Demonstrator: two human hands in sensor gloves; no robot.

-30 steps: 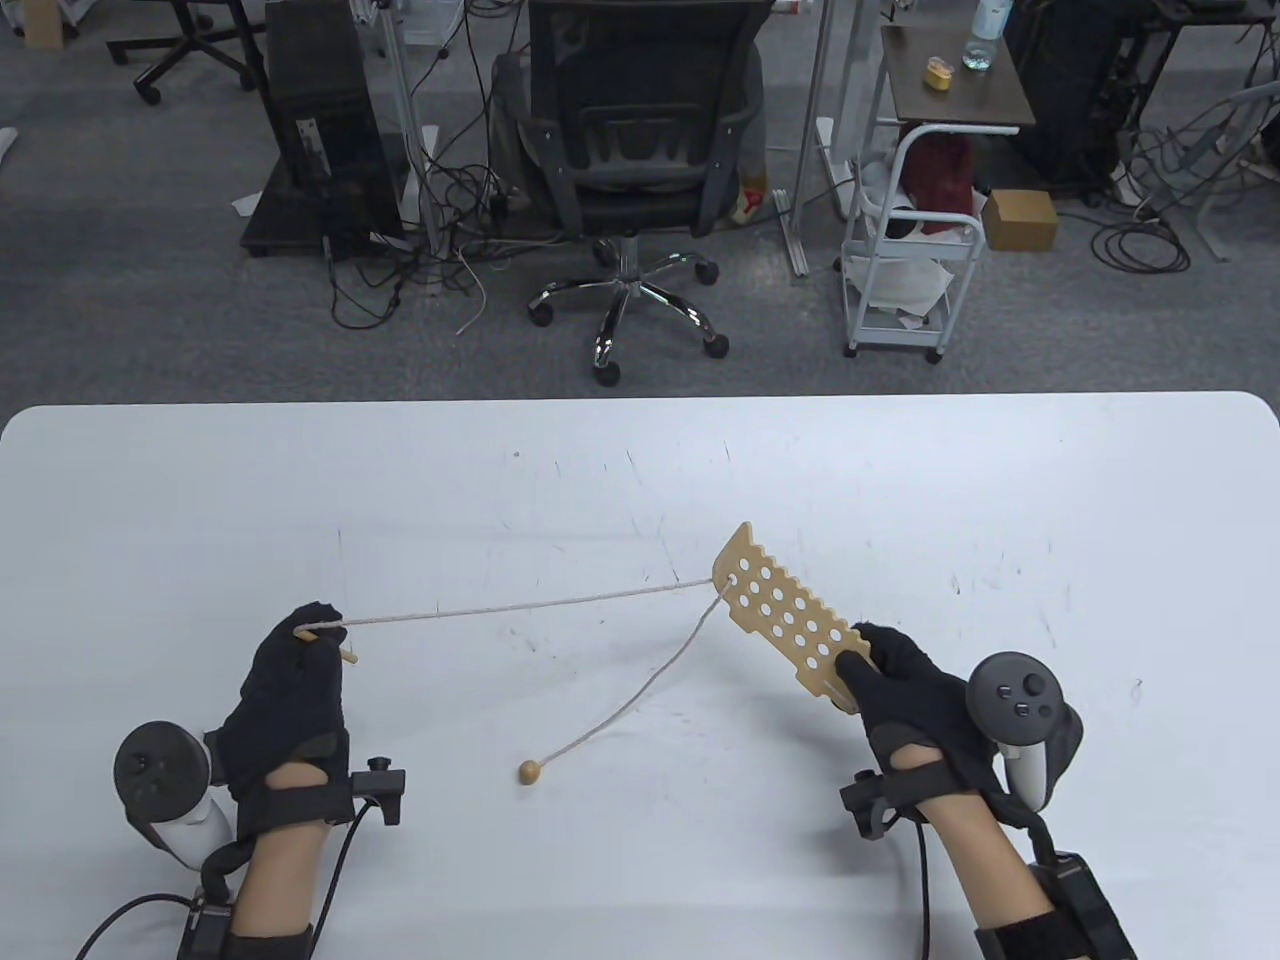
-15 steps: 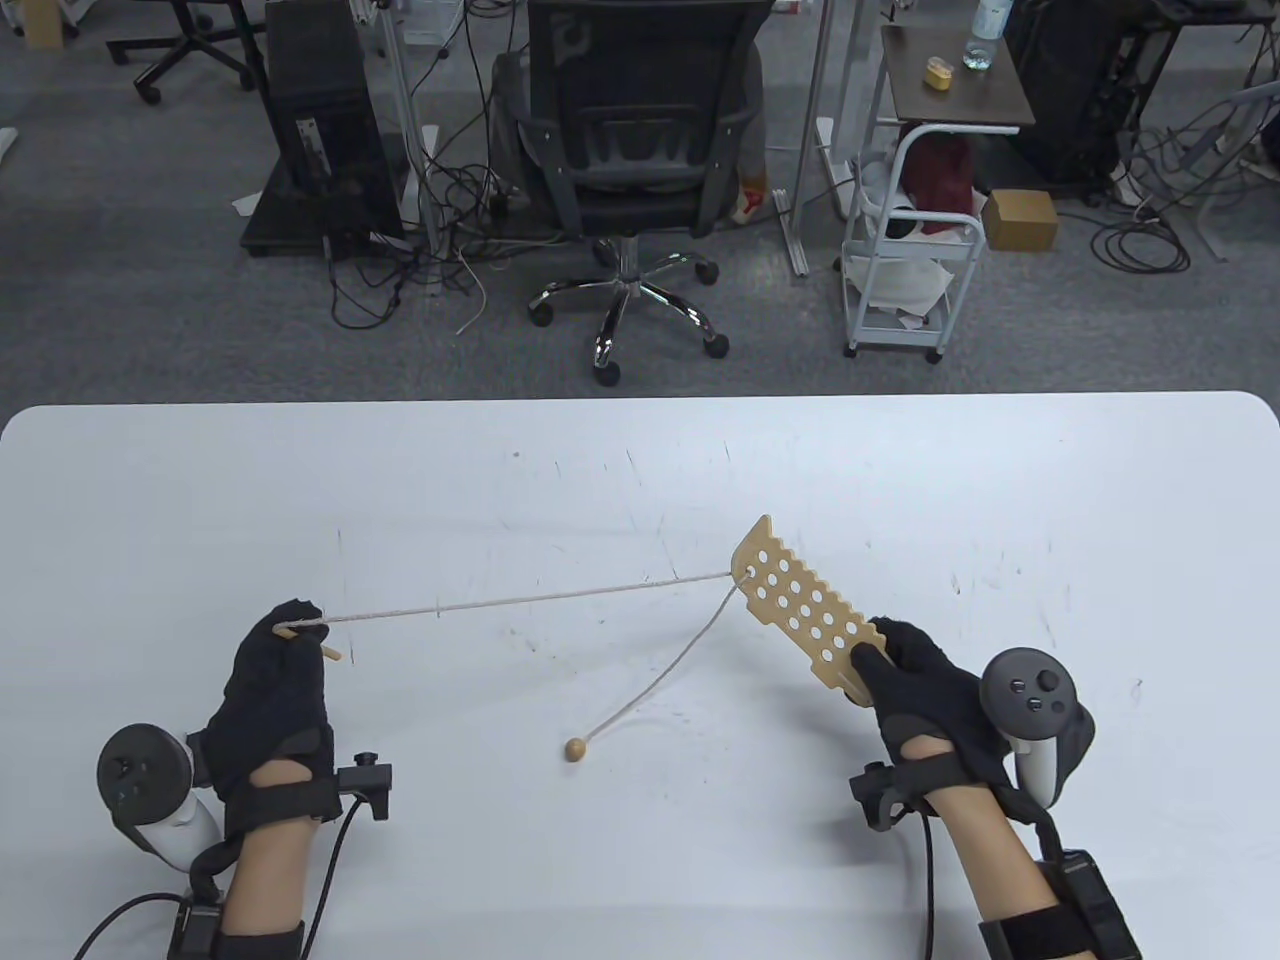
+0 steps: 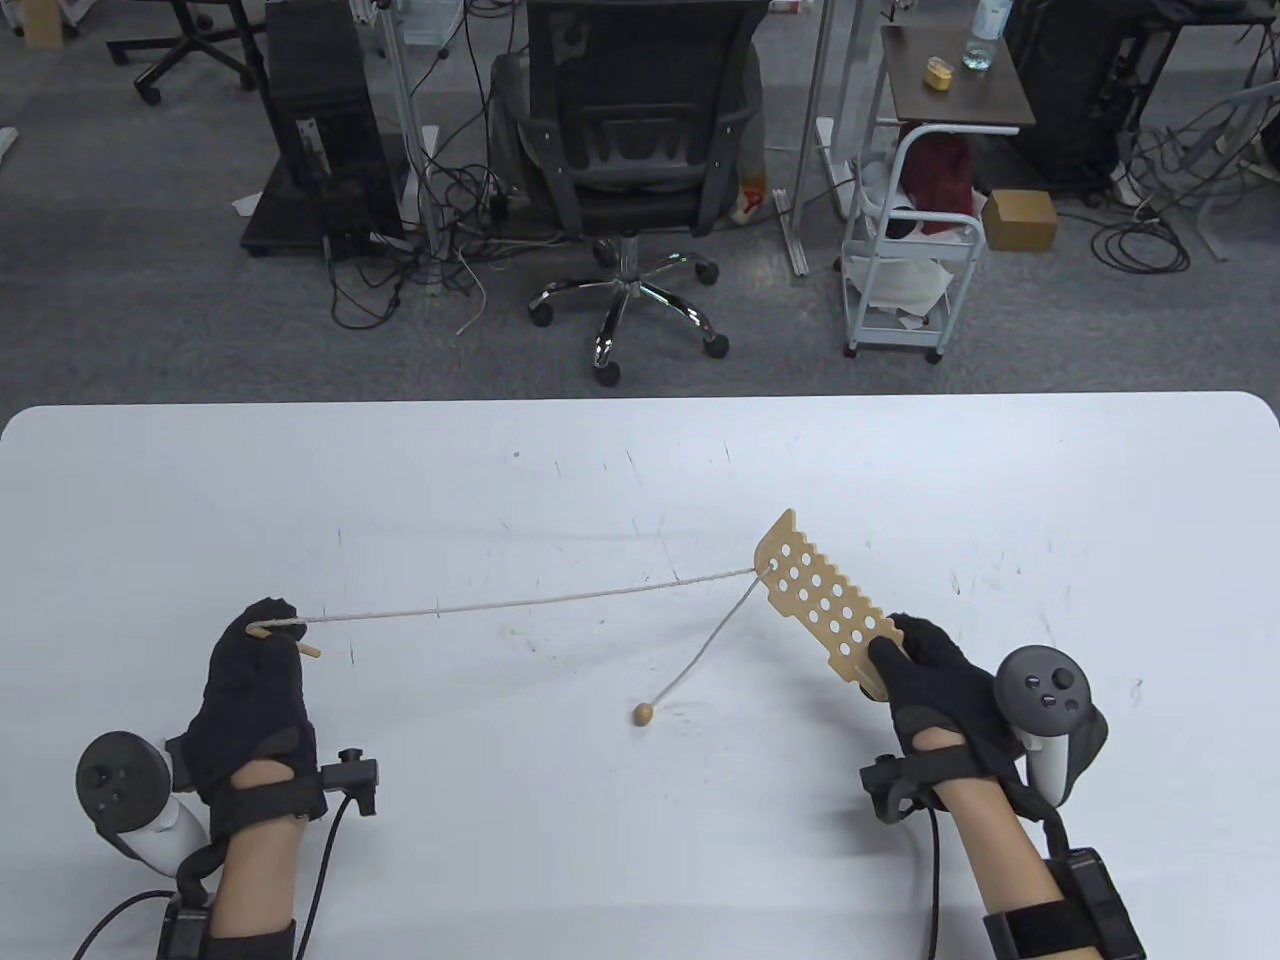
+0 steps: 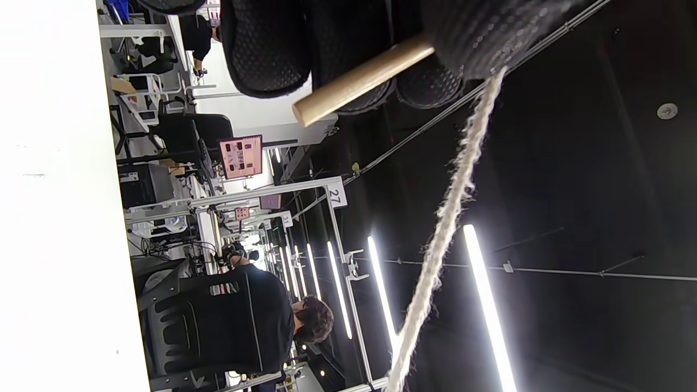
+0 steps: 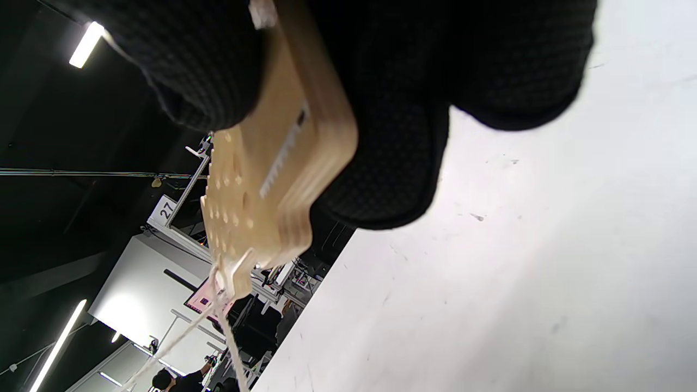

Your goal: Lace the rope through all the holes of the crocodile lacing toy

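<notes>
The right hand (image 3: 935, 680) has its grip on the near end of the toy (image 3: 820, 610), held up off the table (image 3: 640, 460). The left hand (image 3: 255, 680) pinches the needle (image 3: 285, 640), and the rope (image 3: 520, 603) runs taut from that grip to a hole at the toy's far end. Beyond that hole a short tail hangs to the bead (image 3: 643, 714), which looks to be on the table.

Judged risk: pull further and the bead jams at the hole, jerking the toy from the right grip, or the needle slips from the left. Most holes look unthreaded.
</notes>
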